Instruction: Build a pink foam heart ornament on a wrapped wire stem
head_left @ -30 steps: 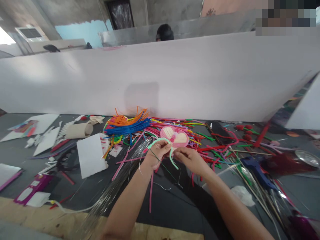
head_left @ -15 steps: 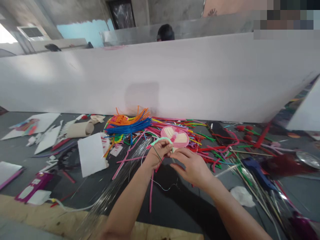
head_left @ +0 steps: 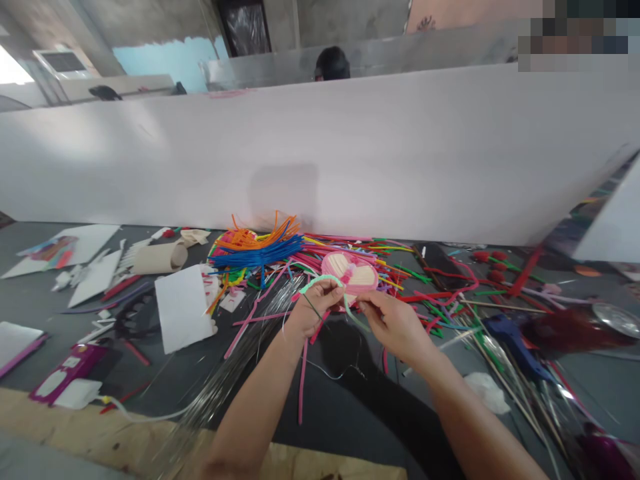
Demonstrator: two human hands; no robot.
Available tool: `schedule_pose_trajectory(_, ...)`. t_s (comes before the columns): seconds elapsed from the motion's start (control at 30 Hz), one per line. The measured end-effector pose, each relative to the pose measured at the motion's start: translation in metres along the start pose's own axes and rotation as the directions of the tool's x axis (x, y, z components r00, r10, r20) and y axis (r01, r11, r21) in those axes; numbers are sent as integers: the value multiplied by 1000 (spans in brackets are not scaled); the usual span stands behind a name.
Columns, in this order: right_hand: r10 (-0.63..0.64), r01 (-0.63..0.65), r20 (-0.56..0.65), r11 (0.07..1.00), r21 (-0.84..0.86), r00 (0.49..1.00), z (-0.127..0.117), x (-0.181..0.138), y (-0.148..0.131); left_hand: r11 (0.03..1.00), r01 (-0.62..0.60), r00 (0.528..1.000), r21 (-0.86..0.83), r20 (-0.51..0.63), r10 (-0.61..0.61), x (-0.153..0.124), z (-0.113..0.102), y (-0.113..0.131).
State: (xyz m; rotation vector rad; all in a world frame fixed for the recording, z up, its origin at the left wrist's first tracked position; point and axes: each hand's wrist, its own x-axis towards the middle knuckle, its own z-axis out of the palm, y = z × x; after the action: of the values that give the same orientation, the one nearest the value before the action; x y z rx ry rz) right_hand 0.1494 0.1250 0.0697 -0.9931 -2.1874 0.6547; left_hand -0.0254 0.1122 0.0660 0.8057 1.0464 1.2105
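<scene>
My left hand (head_left: 317, 310) is closed in a pinch on a curved, mint-green pipe cleaner (head_left: 323, 280) with a bumpy upper part. Its paler tail (head_left: 356, 320) hangs down to the right, between my hands. A thin dark green strand crosses my left palm. My right hand (head_left: 397, 327) is pinched shut just right of that tail; what lies in its fingertips is too small to make out. Behind both hands lies a pink-edged, cream, two-lobed piece (head_left: 367, 277). A fine pale thread (head_left: 327, 377) loops on the dark table below.
Bundles of blue (head_left: 260, 253) and orange pipe cleaners lie behind my left hand, with clear thin strands (head_left: 220, 380) in front. A white card (head_left: 183, 310) and purple box (head_left: 70, 373) lie left. A blue glue gun (head_left: 517, 347) lies right. A white partition (head_left: 400, 160) stands behind.
My right hand has moved slightly right, away from my left, and its fingers have drawn together. The green tail now shows between the hands. My left hand has hardly moved.
</scene>
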Motion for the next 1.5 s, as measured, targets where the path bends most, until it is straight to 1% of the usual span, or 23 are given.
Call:
schedule_pose_trajectory(0.17,50,-69,158,990,122,986,-2,1,-5,1000,1,1000,-13,6,-1,1,0,0)
schedule_pose_trajectory(0.23,54,-86,193,983,161,980,-2,2,-8,1000,5,1000,-15,4,-5,1,0,0)
schedule_pose_trajectory(0.3,59,-94,200,981,171,978,-3,2,-10,1000,3,1000,-9,10,-2,1,-1,-1)
schedule_pose_trajectory(0.57,78,-110,252,987,116,965,-1,-1,-12,1000,-10,1000,-19,27,10,1,-2,-3)
schedule_pose_trajectory(0.7,92,-141,283,977,160,955,1,-1,-11,999,-12,999,-48,42,14,0,-1,-4)
schedule_pose_trajectory(0.8,116,-236,351,917,321,929,6,1,-9,995,-16,999,-94,50,21,0,2,-5)
schedule_pose_trajectory(0.9,161,-364,402,785,502,901,11,4,-5,987,10,1000,-159,27,-5,2,2,-6)
schedule_pose_trajectory(0.93,187,-389,387,740,549,903,11,5,-2,981,27,1000,-190,17,-24,2,1,-5)
schedule_pose_trajectory(1.0,253,-390,299,672,630,920,12,8,4,965,66,998,-255,1,-68,2,-3,-5)
schedule_pose_trajectory(1.07,318,-350,178,644,680,931,11,10,11,944,109,993,-310,-4,-116,0,-9,-5)
schedule_pose_trajectory(1.13,363,-318,88,642,698,928,12,13,17,927,170,985,-333,26,-171,-6,-14,-8)
schedule_pose_trajectory(1.2,383,-300,38,654,694,923,14,14,20,914,239,971,-328,106,-216,-14,-16,-13)
schedule_pose_trajectory(1.27,382,-291,16,676,677,924,15,15,18,913,275,960,-301,142,-242,-24,-14,-18)
schedule_pose_trajectory(1.37,342,-285,28,732,619,939,5,14,15,938,260,965,-228,104,-242,-39,-9,-23)
schedule_pose_trajectory(1.43,321,-281,29,780,559,947,-10,11,18,953,241,970,-185,62,-233,-48,-7,-22)
schedule_pose_trajectory(1.47,321,-281,14,805,522,947,-20,8,22,957,237,972,-167,45,-232,-53,-7,-21)
schedule_pose_trajectory(1.5,331,-280,-29,840,465,943,-31,4,28,959,238,971,-151,29,-237,-57,-8,-19)
